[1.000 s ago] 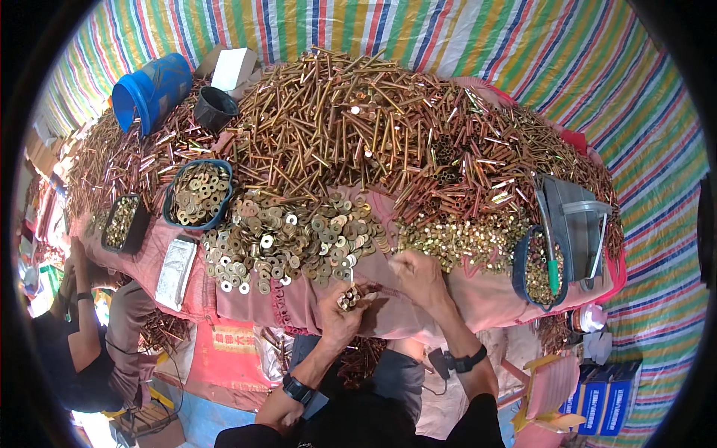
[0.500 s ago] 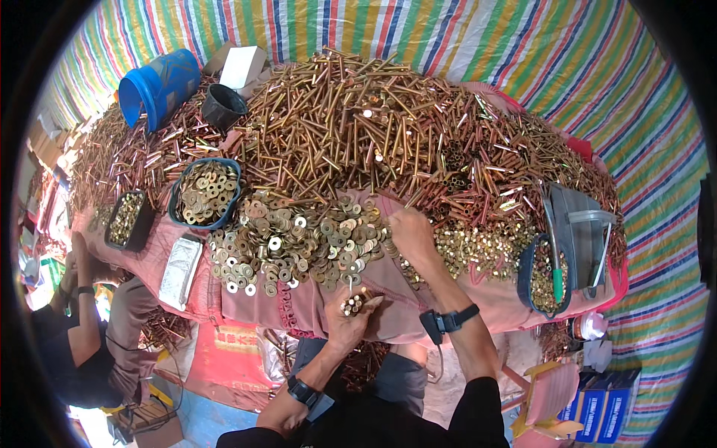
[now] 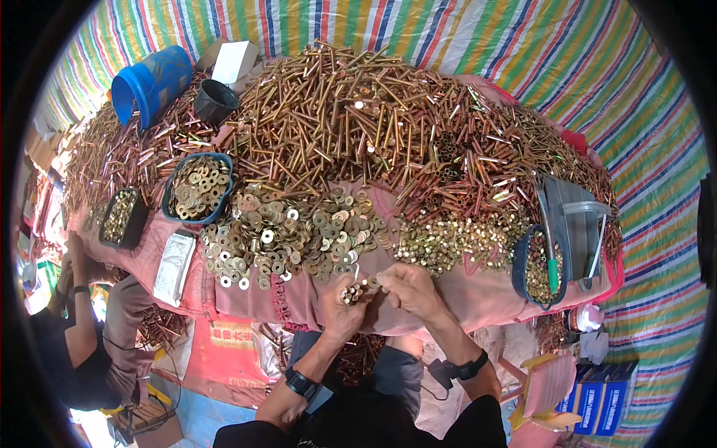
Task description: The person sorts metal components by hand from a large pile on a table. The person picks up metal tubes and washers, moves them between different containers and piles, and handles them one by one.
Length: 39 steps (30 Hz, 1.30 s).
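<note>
My left hand (image 3: pixel 343 315) is closed around a bundle of brass-coloured bolts (image 3: pixel 352 293), their round ends facing up. Just to its right, my right hand (image 3: pixel 414 293) is pinched, its fingertips at the bundle's edge with a small round washer (image 3: pixel 375 282) showing at them. Beyond both hands lies a spread of loose flat washers (image 3: pixel 299 235) on pink cloth (image 3: pixel 306 295). A patch of small golden nuts (image 3: pixel 433 243) lies beyond my right hand. Behind these rises a large heap of long coppery metal rods and tubes (image 3: pixel 336 119).
At left stand a blue tub of washers (image 3: pixel 224 209), a dark tray of nuts (image 3: pixel 136 235) and a silver block (image 3: pixel 175 267). A blue bucket (image 3: pixel 160 78) lies tipped behind. At right are a nut tub (image 3: pixel 519 272) and grey scoop (image 3: pixel 579 231). A co-worker's arm (image 3: pixel 82 321) shows far left.
My right hand has come back from the edge of the washer spread to the bundle in my left hand. The left hand still grips the bundle. The view has shifted slightly.
</note>
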Tool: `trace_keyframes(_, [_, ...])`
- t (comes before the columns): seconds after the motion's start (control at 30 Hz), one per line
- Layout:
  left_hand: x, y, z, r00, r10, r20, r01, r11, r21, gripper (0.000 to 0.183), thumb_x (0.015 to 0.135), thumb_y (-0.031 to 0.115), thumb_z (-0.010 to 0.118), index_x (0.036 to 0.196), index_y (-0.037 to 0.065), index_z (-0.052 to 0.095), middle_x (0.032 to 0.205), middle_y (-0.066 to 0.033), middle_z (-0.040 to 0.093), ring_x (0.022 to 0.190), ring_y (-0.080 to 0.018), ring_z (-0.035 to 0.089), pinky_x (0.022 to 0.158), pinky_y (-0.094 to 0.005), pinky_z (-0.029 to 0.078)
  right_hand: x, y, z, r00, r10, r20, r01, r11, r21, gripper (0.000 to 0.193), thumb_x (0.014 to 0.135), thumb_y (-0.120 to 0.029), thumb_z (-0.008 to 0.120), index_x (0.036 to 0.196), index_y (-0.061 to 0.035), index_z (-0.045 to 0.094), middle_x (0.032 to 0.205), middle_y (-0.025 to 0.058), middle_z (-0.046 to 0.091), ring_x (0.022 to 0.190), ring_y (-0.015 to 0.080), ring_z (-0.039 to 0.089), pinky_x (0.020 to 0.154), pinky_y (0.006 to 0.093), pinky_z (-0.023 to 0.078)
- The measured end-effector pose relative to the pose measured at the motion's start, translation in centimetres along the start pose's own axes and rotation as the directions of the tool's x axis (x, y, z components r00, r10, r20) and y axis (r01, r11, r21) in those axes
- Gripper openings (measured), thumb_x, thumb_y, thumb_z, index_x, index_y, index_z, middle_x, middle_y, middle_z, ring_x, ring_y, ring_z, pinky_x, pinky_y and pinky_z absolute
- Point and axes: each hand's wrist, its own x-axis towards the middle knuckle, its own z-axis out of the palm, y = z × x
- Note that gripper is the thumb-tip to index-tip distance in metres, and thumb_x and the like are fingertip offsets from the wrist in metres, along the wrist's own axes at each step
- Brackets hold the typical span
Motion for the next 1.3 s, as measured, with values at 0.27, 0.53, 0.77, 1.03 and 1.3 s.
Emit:
trace_keyframes(0.27, [0.2, -0.2, 0.6, 0.992, -0.127, 0.003, 0.127, 0.989, -0.073, 0.024, 0.08, -0.006, 0.073, 0.103, 0.0, 0.071, 0.091, -0.0061, 0.069, 0.083, -0.0148, 0.066, 0.074, -0.0291, 0.052, -0.3, 0.0, 0.5, 0.981, -0.159, -0.114, 0.142, 0.979, -0.144, 0.033, 0.101, -0.028, 0.071, 0.094, 0.0042, 0.075, 0.067, 0.003, 0.066, 0.054, 0.008, 0.059, 0.05, 0.0277, 0.048])
trace_keyframes(0.53, [0.1, 0.2, 0.0, 0.984, -0.173, 0.039, 0.174, 0.984, -0.029, 0.023, 0.083, -0.013, 0.075, 0.097, 0.0, 0.062, 0.092, -0.0027, 0.069, 0.086, -0.0093, 0.066, 0.078, -0.0243, 0.054, 1.2, 1.0, -0.5, 0.86, -0.426, -0.281, 0.261, 0.841, -0.475, 0.022, 0.099, -0.021, 0.071, 0.106, -0.0004, 0.073, 0.089, 0.0167, 0.072, 0.071, 0.0239, 0.069, 0.06, 0.0412, 0.054])
trace_keyframes(0.77, [0.5, 0.6, 1.0, 0.984, -0.17, -0.047, 0.161, 0.974, -0.157, 0.021, 0.086, -0.002, 0.079, 0.093, 0.004, 0.06, 0.081, 0.0026, 0.061, 0.076, -0.0056, 0.055, 0.067, -0.0247, 0.047, 9.2, 0.5, -7.0, 0.768, -0.634, -0.088, 0.188, 0.356, -0.916, 0.022, 0.094, 0.0, 0.061, 0.111, -0.0061, 0.074, 0.093, 0.0245, 0.059, 0.083, 0.0431, 0.066, 0.068, 0.0533, 0.053])
trace_keyframes(1.03, [0.3, 0.7, 0.0, 0.982, -0.182, 0.05, 0.183, 0.983, -0.018, 0.026, 0.086, -0.013, 0.072, 0.096, 0.003, 0.055, 0.092, -0.0019, 0.064, 0.088, -0.0104, 0.066, 0.08, -0.0263, 0.056, 12.3, -0.1, -8.0, 0.797, -0.587, 0.14, 0.263, 0.129, -0.956, 0.026, 0.089, 0.003, 0.061, 0.112, -0.004, 0.071, 0.1, 0.0241, 0.058, 0.094, 0.0447, 0.066, 0.075, 0.0531, 0.055])
trace_keyframes(1.3, [0.6, 0.5, 0.3, 0.987, -0.163, -0.002, 0.163, 0.986, 0.022, 0.024, 0.085, -0.011, 0.074, 0.096, 0.003, 0.059, 0.085, 0.0009, 0.063, 0.08, -0.0076, 0.061, 0.071, -0.0251, 0.052, 5.3, 0.1, -5.8, 0.783, -0.527, -0.33, 0.474, 0.849, -0.233, 0.026, 0.105, -0.015, 0.069, 0.126, 0.0009, 0.068, 0.106, 0.0071, 0.073, 0.089, 0.0078, 0.065, 0.074, 0.0231, 0.053])
